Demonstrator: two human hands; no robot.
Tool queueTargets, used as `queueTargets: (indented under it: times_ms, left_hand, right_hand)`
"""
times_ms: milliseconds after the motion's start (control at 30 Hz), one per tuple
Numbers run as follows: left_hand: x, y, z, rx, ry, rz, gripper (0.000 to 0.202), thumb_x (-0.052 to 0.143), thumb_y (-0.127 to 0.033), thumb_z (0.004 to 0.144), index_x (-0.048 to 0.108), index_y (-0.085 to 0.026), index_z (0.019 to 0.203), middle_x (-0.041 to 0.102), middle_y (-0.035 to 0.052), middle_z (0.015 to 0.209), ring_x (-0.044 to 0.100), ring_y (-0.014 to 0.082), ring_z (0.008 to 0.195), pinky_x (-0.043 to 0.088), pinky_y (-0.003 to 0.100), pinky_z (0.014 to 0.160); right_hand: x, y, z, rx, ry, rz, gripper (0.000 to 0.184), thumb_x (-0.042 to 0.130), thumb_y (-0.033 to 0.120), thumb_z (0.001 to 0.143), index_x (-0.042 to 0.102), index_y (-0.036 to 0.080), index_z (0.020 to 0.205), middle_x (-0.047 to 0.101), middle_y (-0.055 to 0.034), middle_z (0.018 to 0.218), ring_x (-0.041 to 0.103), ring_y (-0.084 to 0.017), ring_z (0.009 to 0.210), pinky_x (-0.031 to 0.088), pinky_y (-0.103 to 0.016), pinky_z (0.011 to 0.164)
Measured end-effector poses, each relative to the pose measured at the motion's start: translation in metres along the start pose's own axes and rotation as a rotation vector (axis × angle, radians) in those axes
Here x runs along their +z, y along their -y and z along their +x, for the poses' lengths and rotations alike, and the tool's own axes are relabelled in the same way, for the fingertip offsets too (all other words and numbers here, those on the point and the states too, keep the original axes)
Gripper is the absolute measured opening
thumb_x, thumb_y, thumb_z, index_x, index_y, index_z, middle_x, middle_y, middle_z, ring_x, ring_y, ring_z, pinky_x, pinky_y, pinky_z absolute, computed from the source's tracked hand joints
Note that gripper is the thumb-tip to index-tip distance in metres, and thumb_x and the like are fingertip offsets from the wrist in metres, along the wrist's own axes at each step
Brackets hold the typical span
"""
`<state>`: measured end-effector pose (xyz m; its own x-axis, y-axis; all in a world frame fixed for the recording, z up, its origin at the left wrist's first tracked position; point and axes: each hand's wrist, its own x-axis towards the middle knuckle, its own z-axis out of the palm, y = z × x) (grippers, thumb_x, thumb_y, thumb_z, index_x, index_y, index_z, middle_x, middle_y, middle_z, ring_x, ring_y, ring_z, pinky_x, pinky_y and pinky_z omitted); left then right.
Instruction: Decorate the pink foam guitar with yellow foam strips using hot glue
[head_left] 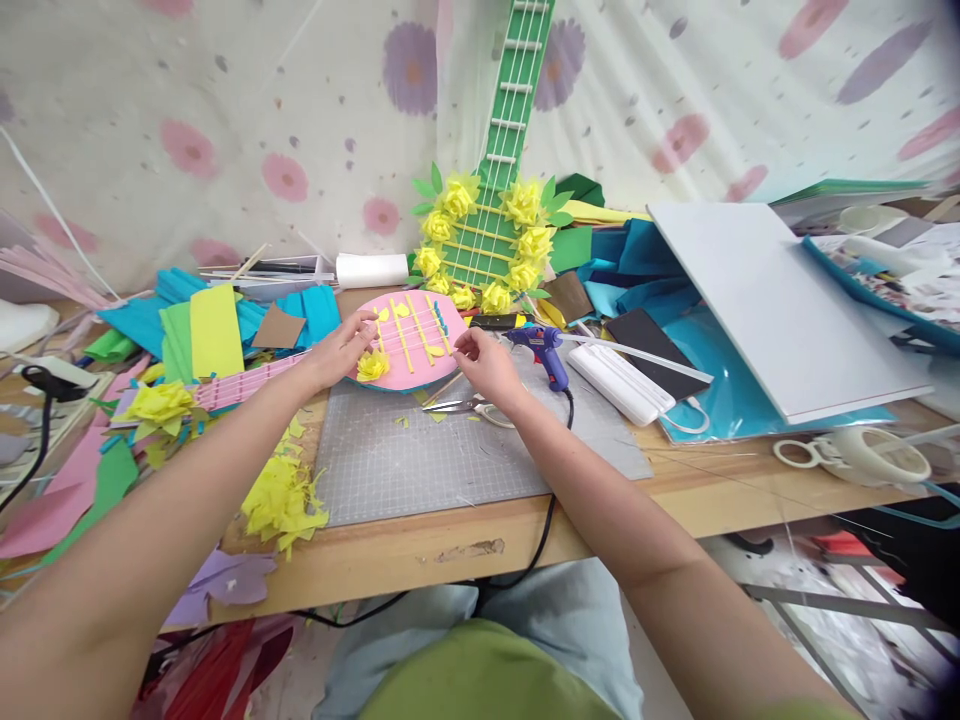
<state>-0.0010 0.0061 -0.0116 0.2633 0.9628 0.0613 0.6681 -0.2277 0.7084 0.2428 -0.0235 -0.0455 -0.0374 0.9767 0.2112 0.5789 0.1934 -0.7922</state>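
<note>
A pink paper guitar (394, 363) lies at the back of the grey cutting mat, its neck pointing left. Yellow strips, leaf-shaped pieces and small blue pieces sit on its body, with a yellow paper flower (373, 366) near the lower left. My left hand (339, 352) grips the left side of the body, fingers over its top edge. Pinched fingers of my right hand (486, 366) are at the body's right edge; whatever is between them is too small to make out. Scissors (459, 405) lie just below, and a purple glue gun (541, 347) stands right of that hand.
A green paper guitar (480, 235) with yellow flowers leans upright behind. Yellow paper scraps (285, 495) lie left of the cutting mat (420, 475). A white power bank-like box (621, 382), a grey-white board (780, 310) and tape rolls (885, 455) are right. The glue gun's black cord crosses the table edge.
</note>
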Motion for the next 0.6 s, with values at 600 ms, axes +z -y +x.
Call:
queueTargets:
  times_ms: [600]
  left_hand:
    - [-0.021,0.013,-0.03,-0.025,-0.711,0.211,0.04,0.054,-0.011,0.064,0.046,-0.022,0.101,0.049,0.0082,0.11,0.054,0.0221,0.106,0.046,0.038,0.092]
  right_hand:
    - [0.008,0.039,0.017,-0.079,0.188,-0.17,0.032,0.045,0.009,0.075,0.052,0.019,0.104,0.067,-0.0032,0.094,0.06,-0.014,0.079,0.044,-0.026,0.07]
